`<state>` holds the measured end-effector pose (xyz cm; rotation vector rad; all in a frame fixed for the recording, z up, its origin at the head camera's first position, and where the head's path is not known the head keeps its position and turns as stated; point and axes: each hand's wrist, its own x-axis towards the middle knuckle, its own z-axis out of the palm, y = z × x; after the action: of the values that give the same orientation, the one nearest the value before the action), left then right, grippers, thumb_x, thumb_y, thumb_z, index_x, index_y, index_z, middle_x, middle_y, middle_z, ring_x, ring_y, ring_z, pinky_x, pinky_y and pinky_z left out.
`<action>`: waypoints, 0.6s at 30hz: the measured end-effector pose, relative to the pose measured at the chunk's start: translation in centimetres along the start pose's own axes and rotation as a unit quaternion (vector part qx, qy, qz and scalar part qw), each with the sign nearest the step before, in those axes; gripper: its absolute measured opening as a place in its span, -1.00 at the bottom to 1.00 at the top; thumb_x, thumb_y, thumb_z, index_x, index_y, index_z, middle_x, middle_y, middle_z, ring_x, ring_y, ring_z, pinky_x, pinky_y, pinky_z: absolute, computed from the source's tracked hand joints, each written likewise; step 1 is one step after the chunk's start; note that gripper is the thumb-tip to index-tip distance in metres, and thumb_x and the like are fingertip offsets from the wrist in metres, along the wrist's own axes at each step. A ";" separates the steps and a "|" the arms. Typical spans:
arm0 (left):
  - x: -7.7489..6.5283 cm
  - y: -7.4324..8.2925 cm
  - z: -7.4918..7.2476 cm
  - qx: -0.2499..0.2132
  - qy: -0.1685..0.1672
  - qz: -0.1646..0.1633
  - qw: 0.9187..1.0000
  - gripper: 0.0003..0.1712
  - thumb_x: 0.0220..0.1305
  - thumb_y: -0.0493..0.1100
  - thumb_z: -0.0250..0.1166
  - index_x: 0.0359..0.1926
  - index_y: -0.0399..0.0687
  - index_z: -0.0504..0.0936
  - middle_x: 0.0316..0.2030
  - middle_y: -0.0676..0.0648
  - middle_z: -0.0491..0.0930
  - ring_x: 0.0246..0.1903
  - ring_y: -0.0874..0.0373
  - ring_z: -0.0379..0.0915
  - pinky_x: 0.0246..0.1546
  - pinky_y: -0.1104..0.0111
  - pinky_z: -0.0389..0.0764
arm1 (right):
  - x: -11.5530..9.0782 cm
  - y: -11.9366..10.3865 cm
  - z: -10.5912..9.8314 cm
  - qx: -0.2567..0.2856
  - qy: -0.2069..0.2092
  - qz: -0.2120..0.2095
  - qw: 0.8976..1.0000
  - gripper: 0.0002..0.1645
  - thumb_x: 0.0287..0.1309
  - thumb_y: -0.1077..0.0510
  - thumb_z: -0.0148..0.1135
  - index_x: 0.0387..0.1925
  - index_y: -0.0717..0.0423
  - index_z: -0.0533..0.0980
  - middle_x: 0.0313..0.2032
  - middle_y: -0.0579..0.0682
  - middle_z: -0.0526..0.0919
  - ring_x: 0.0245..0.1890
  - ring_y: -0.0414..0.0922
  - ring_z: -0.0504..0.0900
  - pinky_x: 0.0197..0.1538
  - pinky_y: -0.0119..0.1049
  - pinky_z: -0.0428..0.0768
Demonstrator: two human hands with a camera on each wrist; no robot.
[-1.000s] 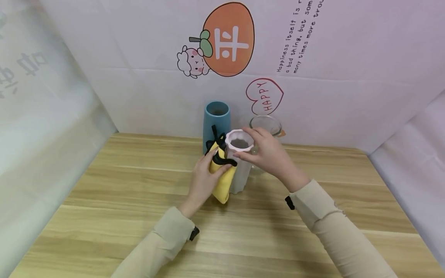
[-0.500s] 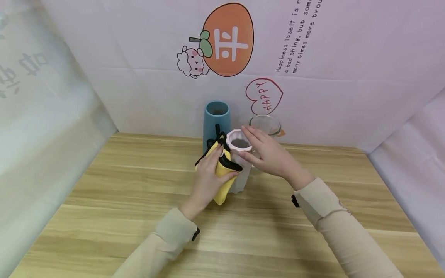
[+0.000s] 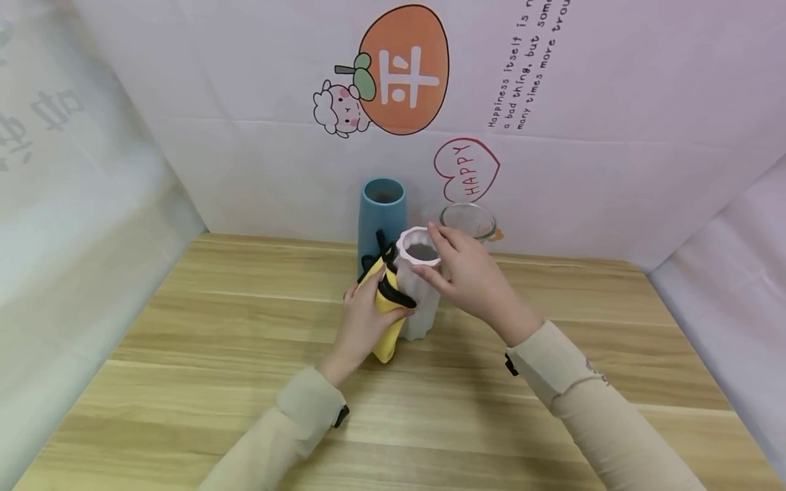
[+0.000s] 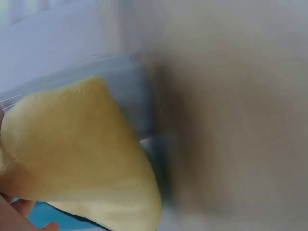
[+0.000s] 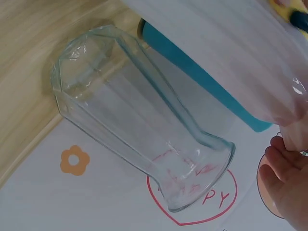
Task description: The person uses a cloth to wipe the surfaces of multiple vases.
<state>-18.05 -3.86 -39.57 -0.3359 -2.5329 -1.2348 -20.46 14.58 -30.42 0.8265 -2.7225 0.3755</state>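
Observation:
My left hand (image 3: 361, 324) grips a yellow cloth (image 3: 385, 344) with black edging against the left side of a pale pinkish-white vase (image 3: 420, 307) that stands upright. Folded cloth (image 4: 82, 144) fills much of the left wrist view, where only bits of the hand show. My right hand (image 3: 477, 283) holds the vase's scalloped rim, thumb at the near side and fingers at the far side. In the right wrist view, curled fingers of the right hand (image 5: 288, 185) meet the top of the pale vase (image 5: 231, 57).
Behind the cloth stands a blue vase (image 3: 382, 218). A clear glass vase (image 5: 130, 115) stands behind the right hand, close to the printed backdrop (image 3: 258, 150). The wooden table (image 3: 467, 423) stretches forward and to both sides.
The left hand has shifted the yellow cloth over the vase's side and back, and the cloth's folds have changed. The right hand's fingers straightened at the rim, then bent round it again.

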 end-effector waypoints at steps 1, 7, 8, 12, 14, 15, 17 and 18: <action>-0.2 -0.4 0.2 -0.001 -0.006 -0.011 1.000 -0.11 -0.09 -0.01 0.52 0.28 -0.18 0.39 0.16 -0.16 0.55 0.16 -0.07 0.49 0.37 -0.17 0.12 | 0.0 -0.2 0.0 -0.001 0.003 0.002 1.000 -0.12 0.26 -0.19 0.14 0.36 0.34 0.19 0.26 0.28 0.40 0.27 0.17 0.39 0.35 0.06 0.37; -0.6 -1.8 0.4 0.003 0.021 -0.008 1.000 -0.21 -0.16 -0.03 0.56 0.14 -0.19 0.52 -0.01 -0.19 0.67 0.03 -0.13 0.58 0.33 -0.14 0.24 | -0.3 -1.4 0.5 -0.013 0.042 0.022 0.999 -0.10 0.22 -0.21 0.18 0.33 0.37 0.24 0.20 0.29 0.46 0.18 0.18 0.47 0.29 0.04 0.45; -0.5 -1.7 0.3 -0.004 0.027 -0.007 1.000 -0.23 -0.17 -0.04 0.56 0.13 -0.18 0.53 -0.03 -0.18 0.67 0.02 -0.15 0.57 0.29 -0.13 0.30 | -0.4 -1.6 0.6 -0.016 0.050 0.026 0.998 -0.09 0.21 -0.22 0.18 0.32 0.37 0.25 0.18 0.29 0.47 0.16 0.18 0.49 0.26 0.04 0.48; 0.1 -0.4 -0.7 -0.052 0.050 0.000 0.997 -0.29 -0.13 -0.08 0.54 0.11 -0.14 0.55 -0.05 -0.19 0.66 -0.03 -0.13 0.57 0.09 0.01 0.55 | -0.8 -2.4 1.1 -0.029 0.091 0.040 0.995 -0.10 0.18 -0.23 0.21 0.27 0.41 0.31 0.12 0.30 0.51 0.06 0.20 0.55 0.16 0.05 0.55; 0.4 0.5 -1.2 -0.065 0.064 0.014 0.996 -0.30 -0.11 -0.09 0.53 0.12 -0.14 0.55 -0.04 -0.19 0.64 -0.04 -0.11 0.56 -0.02 0.06 0.61 | -0.8 -2.7 1.3 -0.040 0.111 0.044 0.992 -0.12 0.18 -0.22 0.22 0.24 0.42 0.35 0.08 0.30 0.53 0.01 0.20 0.57 0.11 0.05 0.58; 0.6 1.0 -1.4 -0.066 0.069 0.026 0.995 -0.30 -0.11 -0.09 0.53 0.12 -0.15 0.55 -0.03 -0.19 0.64 -0.04 -0.10 0.56 0.00 0.06 0.60 | -0.9 -2.8 1.5 -0.045 0.121 0.046 0.991 -0.13 0.17 -0.22 0.22 0.22 0.42 0.36 0.06 0.30 0.54 -0.01 0.21 0.58 0.09 0.05 0.58; 0.9 1.8 -1.7 -0.055 0.078 0.049 0.994 -0.29 -0.12 -0.07 0.53 0.12 -0.17 0.55 -0.01 -0.18 0.64 -0.03 -0.10 0.56 0.11 0.01 0.53 | -0.9 -2.9 1.7 -0.055 0.140 0.046 0.988 -0.15 0.17 -0.20 0.24 0.20 0.43 0.39 0.03 0.30 0.56 -0.06 0.21 0.60 0.05 0.04 0.60; 1.0 2.1 -1.7 -0.047 0.082 0.060 0.994 -0.28 -0.13 -0.06 0.53 0.11 -0.18 0.55 -0.02 -0.17 0.65 -0.03 -0.09 0.57 0.17 -0.01 0.48 | -0.9 -2.9 1.9 -0.058 0.148 0.045 0.986 -0.16 0.16 -0.19 0.25 0.19 0.43 0.39 0.01 0.30 0.56 -0.07 0.21 0.60 0.04 0.04 0.60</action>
<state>-17.94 -3.90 -36.69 -0.3845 -2.2873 -1.2841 -18.44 12.05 -31.96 0.5670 -2.4818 0.3257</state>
